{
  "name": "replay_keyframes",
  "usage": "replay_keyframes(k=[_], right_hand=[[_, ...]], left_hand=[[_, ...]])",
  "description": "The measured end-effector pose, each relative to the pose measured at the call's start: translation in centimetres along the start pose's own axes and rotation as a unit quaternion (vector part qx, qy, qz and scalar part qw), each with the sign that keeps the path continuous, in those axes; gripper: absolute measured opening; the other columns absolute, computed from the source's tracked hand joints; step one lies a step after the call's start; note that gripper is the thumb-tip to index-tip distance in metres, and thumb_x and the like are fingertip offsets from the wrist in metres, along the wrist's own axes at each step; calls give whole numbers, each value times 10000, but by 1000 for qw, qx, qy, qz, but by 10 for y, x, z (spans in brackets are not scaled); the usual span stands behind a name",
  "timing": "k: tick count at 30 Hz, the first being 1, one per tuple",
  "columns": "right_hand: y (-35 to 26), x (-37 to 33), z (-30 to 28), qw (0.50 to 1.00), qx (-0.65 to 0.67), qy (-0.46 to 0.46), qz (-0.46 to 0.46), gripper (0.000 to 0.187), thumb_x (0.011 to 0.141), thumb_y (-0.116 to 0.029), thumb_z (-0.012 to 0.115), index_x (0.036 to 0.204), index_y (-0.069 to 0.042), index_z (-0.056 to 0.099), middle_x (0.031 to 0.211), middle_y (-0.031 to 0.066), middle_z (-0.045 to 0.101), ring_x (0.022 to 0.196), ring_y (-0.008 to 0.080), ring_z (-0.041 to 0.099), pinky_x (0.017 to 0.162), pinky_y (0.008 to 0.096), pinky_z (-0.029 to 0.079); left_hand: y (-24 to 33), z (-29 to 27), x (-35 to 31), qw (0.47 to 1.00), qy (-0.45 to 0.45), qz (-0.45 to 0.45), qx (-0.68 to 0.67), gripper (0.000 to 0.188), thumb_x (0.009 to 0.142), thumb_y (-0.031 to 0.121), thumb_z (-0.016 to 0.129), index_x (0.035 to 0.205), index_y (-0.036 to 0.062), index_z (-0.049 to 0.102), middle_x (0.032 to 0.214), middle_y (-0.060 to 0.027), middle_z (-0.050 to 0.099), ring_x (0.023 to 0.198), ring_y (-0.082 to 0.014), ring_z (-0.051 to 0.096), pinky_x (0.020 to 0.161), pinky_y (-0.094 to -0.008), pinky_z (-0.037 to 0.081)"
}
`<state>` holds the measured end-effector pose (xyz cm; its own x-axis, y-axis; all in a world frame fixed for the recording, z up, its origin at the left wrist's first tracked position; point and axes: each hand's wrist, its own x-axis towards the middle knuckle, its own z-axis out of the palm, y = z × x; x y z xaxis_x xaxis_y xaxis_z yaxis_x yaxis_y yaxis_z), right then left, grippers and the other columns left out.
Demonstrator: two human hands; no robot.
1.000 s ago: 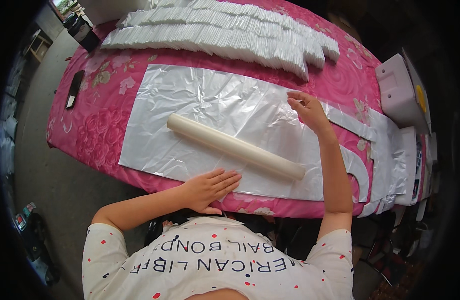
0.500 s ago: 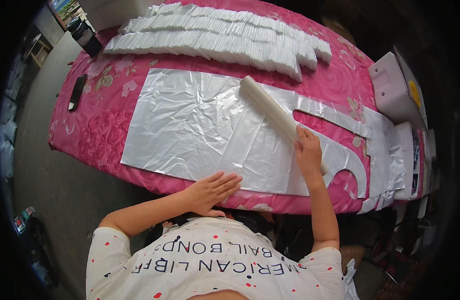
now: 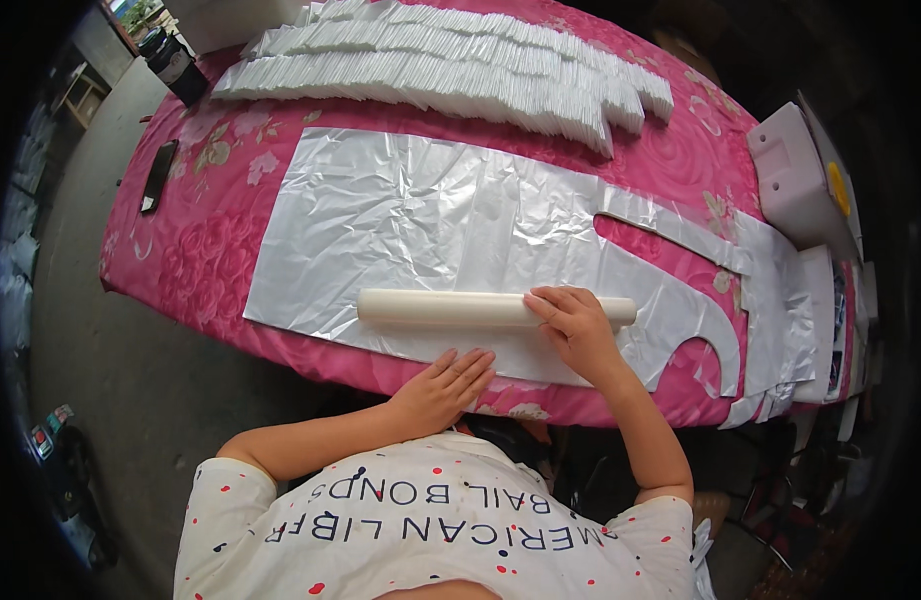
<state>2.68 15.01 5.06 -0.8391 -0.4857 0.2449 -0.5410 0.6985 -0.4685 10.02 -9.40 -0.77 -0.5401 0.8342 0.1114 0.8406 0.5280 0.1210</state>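
Observation:
A white, crinkled plastic sheet (image 3: 370, 225) with curved cut-outs and strap-like strips at its right end lies spread across the table. Lengthwise over its near part rests a smooth off-white roller (image 3: 440, 306), roughly parallel to the table's near edge. My right hand (image 3: 577, 330) grips this roller right of its middle, fingers over the top. At the sheet's near edge, my left hand (image 3: 442, 393) lies flat with fingers stretched out and nothing in it; it is just below the roller, not touching it.
Long rows of folded white plastic pieces (image 3: 420, 85) line the far side of the pink flowered tablecloth (image 3: 210, 260). A dark phone-like object (image 3: 159, 177) and a black bottle (image 3: 173, 66) are at left. White boxes (image 3: 795, 170) and more plastic sheeting (image 3: 775, 300) sit at right.
The roller has swung from a diagonal across the sheet to lying along its near part. My right hand moved slightly left and nearer with it; my left hand stayed almost in place.

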Motion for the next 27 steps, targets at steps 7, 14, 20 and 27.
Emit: replay_keyframes(k=[7, 14, 20, 27], right_hand=[[50, 85, 20, 994, -47, 89, -29, 450, 699, 11, 623, 1123, -138, 617, 1100, 36, 613, 1002, 258, 548, 889, 368, 425], [68, 119, 20, 986, -69, 151, -27, 426, 707, 29, 619, 1111, -105, 617, 1104, 74, 603, 1030, 285, 535, 911, 380, 428], [2, 51, 21, 991, 118, -44, -48, 425, 677, 101, 530, 1069, -48, 603, 1105, 105, 586, 1074, 301, 518, 881, 360, 455], [-35, 10, 35, 993, 53, -55, -86, 450, 646, 55, 546, 1089, -20, 570, 1107, 117, 574, 1065, 303, 520, 897, 372, 445]], left_hand=[[3, -6, 0, 999, -19, -17, -45, 576, 837, 256, 430, 1337, -22, 362, 1452, -172, 272, 1366, -276, 228, 1084, -434, 192], [-17, -11, -8, 994, 25, 76, -69, 552, 812, 197, 544, 1303, -11, 401, 1410, -160, 335, 1316, -280, 312, 1065, -408, 268], [-38, -18, -21, 976, 61, 93, -185, 403, 796, 137, 537, 1166, -22, 511, 1253, -146, 481, 1163, -268, 468, 986, -362, 395], [-56, -18, -20, 955, 107, 176, -214, 346, 775, 159, 598, 1072, -14, 561, 1201, -136, 525, 1121, -247, 507, 949, -347, 431]])
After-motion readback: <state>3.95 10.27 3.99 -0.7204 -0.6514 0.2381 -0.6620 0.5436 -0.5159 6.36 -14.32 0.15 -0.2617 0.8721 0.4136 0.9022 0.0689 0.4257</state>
